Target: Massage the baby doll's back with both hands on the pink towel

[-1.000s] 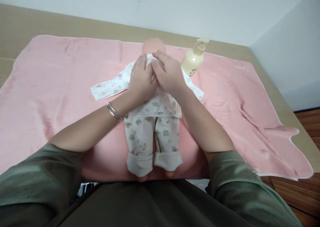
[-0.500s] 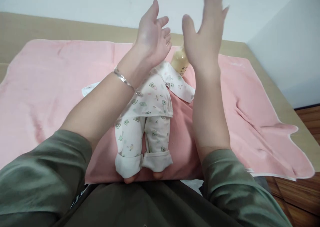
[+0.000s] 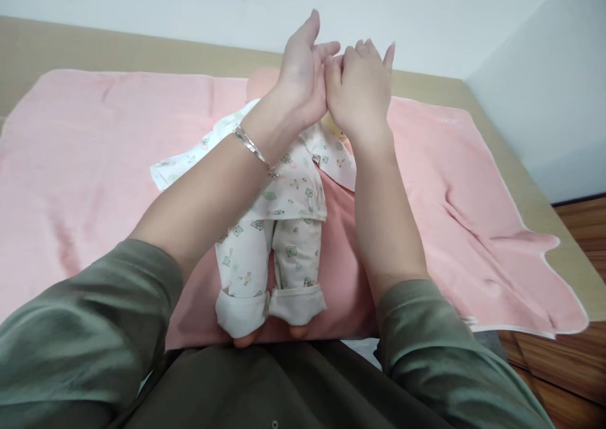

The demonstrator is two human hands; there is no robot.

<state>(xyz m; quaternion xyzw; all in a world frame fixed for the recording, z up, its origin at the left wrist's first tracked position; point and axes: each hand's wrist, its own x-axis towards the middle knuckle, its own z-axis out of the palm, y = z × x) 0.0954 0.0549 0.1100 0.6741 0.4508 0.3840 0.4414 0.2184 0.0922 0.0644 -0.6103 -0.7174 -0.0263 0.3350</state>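
Left hand (image 3: 305, 79): raised above the upper body of the doll, palm partly turned to view, thumb upright and apart, forefinger reaching toward its neighbour; remaining fingers largely hidden, their spacing impossible to tell. Right hand (image 3: 362, 91): alongside, back toward the viewer, thumb side against the left hand in view, fingers bent forward, little finger lifted apart; whether it pinches anything cannot be told. Doll (image 3: 284, 227): one, laid lengthwise on a pink blanket (image 3: 473, 240), head toward the wall (image 3: 165, 3), feet at the near edge, below both forearms. Its clothing: white printed top (image 3: 296, 192), one sleeve stretched to the left, the other partly behind the right forearm; matching trousers (image 3: 296, 252), both cuffs turned up. Bottle (image 3: 334, 128), yellow: mostly concealed behind the hands, beside the doll's shoulder. Bracelet (image 3: 252, 145), silver-coloured: on the left wrist. Table (image 3: 142, 49), light wood: beneath the blanket, bare along the far edge. Sleeves (image 3: 95, 315), dark green: a pair, ending near the elbows.
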